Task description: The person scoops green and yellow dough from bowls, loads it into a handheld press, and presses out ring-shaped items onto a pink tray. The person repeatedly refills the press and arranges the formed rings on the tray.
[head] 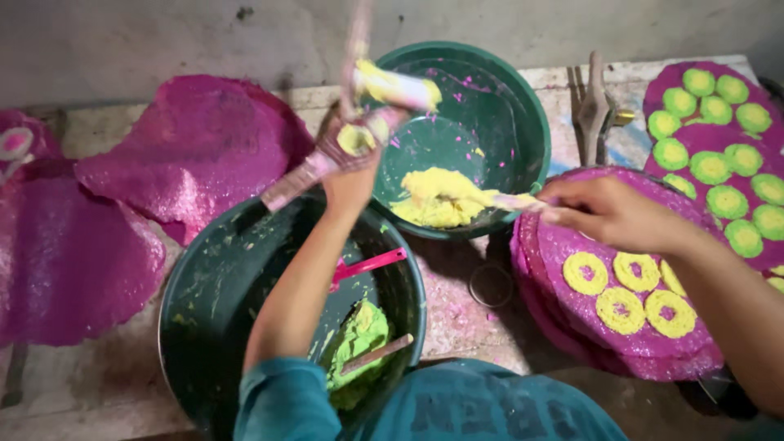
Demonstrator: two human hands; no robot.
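My left hand [349, 167] is raised over the bowls and grips a paste-smeared press tool [359, 122] with a long handle and yellow paste at its head. My right hand [608, 214] holds a thin stick [510, 201] whose tip digs into a lump of yellow paste [437, 198] inside the far green bowl [523, 122]. Just under my right hand lies a stack of magenta discs [572, 327], the top one carrying several yellow paste rings [621, 309].
A near green bowl [204, 286] holds green paste [359, 339], a pink spatula [371, 265] and a stick. Bare magenta discs [192, 147] lie left. Discs with green rings [719, 163] sit far right. A metal tool [592, 106] rests behind them.
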